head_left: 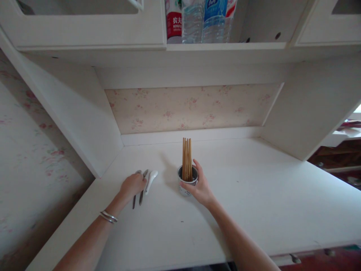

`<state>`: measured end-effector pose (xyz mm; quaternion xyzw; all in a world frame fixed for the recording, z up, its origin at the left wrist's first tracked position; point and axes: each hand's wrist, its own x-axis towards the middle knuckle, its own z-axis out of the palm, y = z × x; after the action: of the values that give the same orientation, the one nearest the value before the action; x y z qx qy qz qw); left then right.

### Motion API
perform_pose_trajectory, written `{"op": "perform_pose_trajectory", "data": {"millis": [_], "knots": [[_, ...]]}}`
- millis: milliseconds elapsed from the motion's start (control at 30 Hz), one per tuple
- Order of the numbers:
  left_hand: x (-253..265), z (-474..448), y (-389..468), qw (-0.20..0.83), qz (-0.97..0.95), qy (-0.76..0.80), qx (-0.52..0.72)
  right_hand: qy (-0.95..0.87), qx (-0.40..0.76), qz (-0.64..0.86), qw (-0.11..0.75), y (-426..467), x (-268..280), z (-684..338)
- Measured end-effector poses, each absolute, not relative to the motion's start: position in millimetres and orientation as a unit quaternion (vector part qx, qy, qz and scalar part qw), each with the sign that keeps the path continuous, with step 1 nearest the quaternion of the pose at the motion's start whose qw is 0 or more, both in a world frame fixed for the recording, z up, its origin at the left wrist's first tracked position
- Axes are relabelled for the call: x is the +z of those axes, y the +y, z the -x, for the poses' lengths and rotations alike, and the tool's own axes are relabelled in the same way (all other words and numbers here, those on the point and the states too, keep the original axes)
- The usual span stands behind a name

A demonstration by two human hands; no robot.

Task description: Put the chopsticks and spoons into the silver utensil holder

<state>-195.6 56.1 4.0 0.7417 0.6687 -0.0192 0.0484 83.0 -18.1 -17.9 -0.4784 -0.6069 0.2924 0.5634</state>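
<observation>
My right hand [200,189] is wrapped around the right side of a perforated utensil holder [184,191], thumb in front and fingers behind. A bundle of wooden chopsticks [186,160] stands upright in the holder. To the left, my left hand [133,186] reaches down over two slim metal utensils, its fingers closed at the one on the right [141,198]. The metal utensil on the left [134,202] lies partly under the hand. Their exact kind is hidden by my fingers. A white ceramic spoon [151,181] lies just right of my left fingertips.
Everything rests on a white counter [254,195] inside a cabinet recess. Side panels [318,98] close it in at left and right. Overhead, a shelf [225,46] holds several plastic bottles [193,22]. Floral wallpaper [188,107] covers the back.
</observation>
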Motion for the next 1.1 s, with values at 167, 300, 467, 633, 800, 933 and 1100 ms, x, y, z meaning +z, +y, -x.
{"op": "perform_pose_trajectory", "data": {"millis": [167,300,467,633,800,933,1100], "knots": [[17,200,65,0.029,-0.724,0.689,0.011,-0.598,0.298,0.477,0.571,-19,-18,-83],[47,192,61,0.046,-0.716,0.677,0.163,-0.598,0.294,0.480,0.570,-19,-18,-82],[88,147,43,0.161,-0.697,0.568,0.407,-0.597,0.291,0.484,0.571,-19,-19,-80],[94,94,37,0.151,-0.730,0.482,0.461,-0.595,0.289,0.481,0.575,-21,-19,-79],[65,67,37,0.101,-0.787,0.451,0.408,-0.593,0.292,0.472,0.583,-21,-19,-79],[41,64,32,0.127,-0.791,0.470,0.371,-0.589,0.303,0.459,0.592,-21,-19,-79],[21,69,17,0.248,-0.744,0.475,0.399,-0.588,0.317,0.447,0.595,-22,-15,-78]]}}
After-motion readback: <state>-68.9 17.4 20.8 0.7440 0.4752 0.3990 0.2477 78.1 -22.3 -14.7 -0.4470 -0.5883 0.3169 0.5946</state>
